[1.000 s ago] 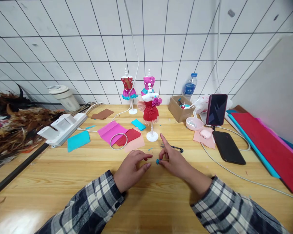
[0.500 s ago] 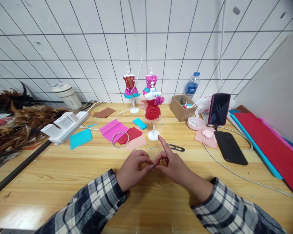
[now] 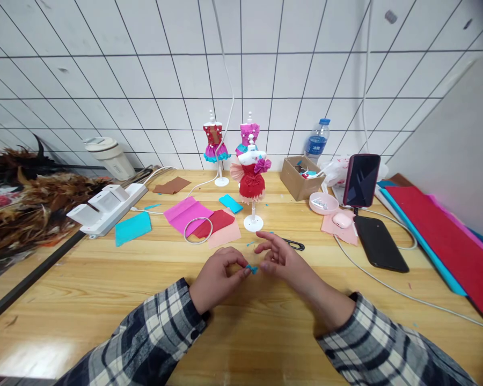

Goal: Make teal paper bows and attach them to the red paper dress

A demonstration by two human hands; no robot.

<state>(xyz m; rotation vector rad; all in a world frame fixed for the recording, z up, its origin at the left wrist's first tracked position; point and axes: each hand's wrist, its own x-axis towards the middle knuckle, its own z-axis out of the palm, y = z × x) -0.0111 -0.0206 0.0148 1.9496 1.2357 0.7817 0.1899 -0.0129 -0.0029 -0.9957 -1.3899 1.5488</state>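
Between the thumb and forefinger of my left hand (image 3: 219, 279) a small blue piece of crepe paper (image 3: 252, 269) is pinched, gathered at the middle. My right hand (image 3: 284, 262) is just to the right of it, fingers apart and holding nothing. Behind my hands stands a miniature dress form (image 3: 252, 182) in a red dress with a purple flower at the shoulder. Thread snips (image 3: 293, 245) lie partly hidden behind my right hand. To the left are a metal ring (image 3: 198, 230), magenta paper (image 3: 187, 212), red paper (image 3: 217, 221) and pale pink paper (image 3: 227, 235).
Two more dressed forms (image 3: 214, 145) stand by the tiled wall. A cardboard box (image 3: 300, 182), pink dish (image 3: 324, 202), water bottle (image 3: 317, 140) and two phones (image 3: 380, 244) are at right, beside stacked coloured paper (image 3: 438, 230). A power strip (image 3: 107, 209) and feathers (image 3: 44, 209) occupy the left.
My right hand has let go and drawn slightly away, its fingers spreading and its raised forefinger lowering. The blue piece now shows at my left fingertips, where both hands were pinching before.
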